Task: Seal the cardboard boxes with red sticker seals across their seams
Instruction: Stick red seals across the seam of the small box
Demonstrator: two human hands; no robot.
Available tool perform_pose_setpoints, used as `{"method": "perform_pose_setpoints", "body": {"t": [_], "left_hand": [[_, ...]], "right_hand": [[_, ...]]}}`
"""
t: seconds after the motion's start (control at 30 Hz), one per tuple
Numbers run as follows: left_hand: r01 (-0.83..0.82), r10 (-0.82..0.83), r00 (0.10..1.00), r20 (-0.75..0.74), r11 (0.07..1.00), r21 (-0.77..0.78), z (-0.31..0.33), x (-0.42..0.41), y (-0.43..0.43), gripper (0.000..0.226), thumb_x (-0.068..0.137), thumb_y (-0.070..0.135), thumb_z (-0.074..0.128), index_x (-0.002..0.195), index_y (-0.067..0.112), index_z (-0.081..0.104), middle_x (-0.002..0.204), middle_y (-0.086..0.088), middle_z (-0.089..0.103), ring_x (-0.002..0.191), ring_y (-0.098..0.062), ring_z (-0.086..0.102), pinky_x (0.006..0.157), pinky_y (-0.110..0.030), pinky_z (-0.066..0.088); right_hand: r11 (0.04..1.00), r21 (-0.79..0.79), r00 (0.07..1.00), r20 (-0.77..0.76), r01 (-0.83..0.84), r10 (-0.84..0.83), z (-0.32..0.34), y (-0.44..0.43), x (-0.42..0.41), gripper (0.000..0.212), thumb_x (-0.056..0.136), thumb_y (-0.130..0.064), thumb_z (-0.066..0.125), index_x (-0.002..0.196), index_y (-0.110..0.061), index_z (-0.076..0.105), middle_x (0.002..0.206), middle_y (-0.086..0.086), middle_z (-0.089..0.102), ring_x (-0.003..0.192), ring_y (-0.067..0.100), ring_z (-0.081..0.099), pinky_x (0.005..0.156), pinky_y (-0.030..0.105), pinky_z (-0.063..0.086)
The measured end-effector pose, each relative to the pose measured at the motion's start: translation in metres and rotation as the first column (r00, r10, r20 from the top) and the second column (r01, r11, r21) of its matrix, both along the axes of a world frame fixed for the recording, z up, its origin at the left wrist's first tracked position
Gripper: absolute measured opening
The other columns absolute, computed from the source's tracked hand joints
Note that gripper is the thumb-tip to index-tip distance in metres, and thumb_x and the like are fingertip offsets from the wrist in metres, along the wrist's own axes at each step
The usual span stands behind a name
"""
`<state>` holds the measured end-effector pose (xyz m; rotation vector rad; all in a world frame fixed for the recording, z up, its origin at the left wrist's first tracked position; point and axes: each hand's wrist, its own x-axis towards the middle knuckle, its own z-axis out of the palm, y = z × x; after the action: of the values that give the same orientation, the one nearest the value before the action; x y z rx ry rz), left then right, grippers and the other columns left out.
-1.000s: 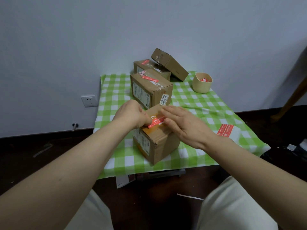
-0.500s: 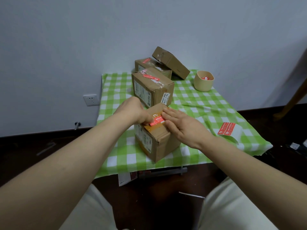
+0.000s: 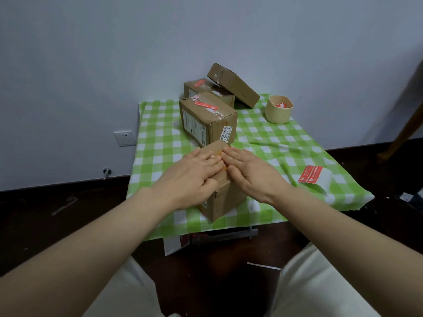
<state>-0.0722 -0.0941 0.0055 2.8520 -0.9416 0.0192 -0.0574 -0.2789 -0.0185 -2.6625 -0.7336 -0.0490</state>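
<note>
A small cardboard box (image 3: 225, 200) stands near the front edge of the green checked tablecloth (image 3: 274, 143). My left hand (image 3: 194, 177) and my right hand (image 3: 249, 173) both lie flat on its top, fingers spread and fingertips meeting over the seam. They cover the red sticker seal almost entirely; only a sliver of orange tape shows between them. Behind it stands a second box (image 3: 208, 120) with a red seal along its top. A sheet of red sticker seals (image 3: 310, 174) lies at the right on the cloth.
At the back stand a third box (image 3: 201, 88) with a red seal and a fourth box (image 3: 233, 84) leaning tilted on it. A beige cup (image 3: 278, 109) holding red scraps sits at the back right. A wall socket (image 3: 124, 137) is at the left.
My left hand opened from a pinch to a flat palm on the box top. Both hands slid over the red seal, which is now hidden under them.
</note>
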Motion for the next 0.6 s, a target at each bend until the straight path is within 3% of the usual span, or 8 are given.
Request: {"method": "perform_pose_setpoints", "body": {"t": [0.17, 0.5, 0.6], "left_hand": [[0.021, -0.021, 1.000, 0.010, 1.000, -0.007, -0.005, -0.003, 0.012, 0.084, 0.069, 0.045, 0.003, 0.146, 0.022, 0.027, 0.154, 0.003, 0.024, 0.144, -0.009, 0.013, 0.115, -0.020, -0.006], [0.043, -0.046, 0.998, -0.041, 0.997, -0.067, -0.003, -0.015, 0.029, 0.082, 0.070, 0.044, 0.007, 0.145, 0.021, 0.027, 0.154, 0.006, 0.023, 0.143, -0.004, 0.013, 0.113, -0.014, -0.009], [0.017, -0.018, 1.000, -0.011, 0.994, -0.111, -0.001, -0.020, 0.033, 0.079, 0.072, 0.046, 0.010, 0.142, 0.021, 0.036, 0.150, 0.007, 0.032, 0.141, -0.003, 0.021, 0.113, -0.012, -0.004]], "right_hand": [[0.999, -0.039, 0.998, 0.056, -0.012, 0.015, -0.003, -0.001, 0.002, 0.084, 0.078, -0.053, 0.001, 0.144, -0.015, 0.036, 0.154, 0.001, 0.029, 0.145, 0.012, 0.019, 0.113, 0.016, 0.000], [0.999, -0.036, 0.999, 0.048, -0.013, 0.015, -0.003, -0.002, 0.003, 0.084, 0.078, -0.054, 0.002, 0.144, -0.014, 0.036, 0.154, 0.001, 0.029, 0.144, 0.012, 0.020, 0.115, 0.019, 0.003], [1.000, -0.024, 0.999, 0.046, -0.005, 0.006, -0.004, -0.001, 0.002, 0.080, 0.081, -0.053, 0.005, 0.144, -0.014, 0.035, 0.154, 0.001, 0.028, 0.145, 0.013, 0.019, 0.114, 0.018, 0.001]]}}
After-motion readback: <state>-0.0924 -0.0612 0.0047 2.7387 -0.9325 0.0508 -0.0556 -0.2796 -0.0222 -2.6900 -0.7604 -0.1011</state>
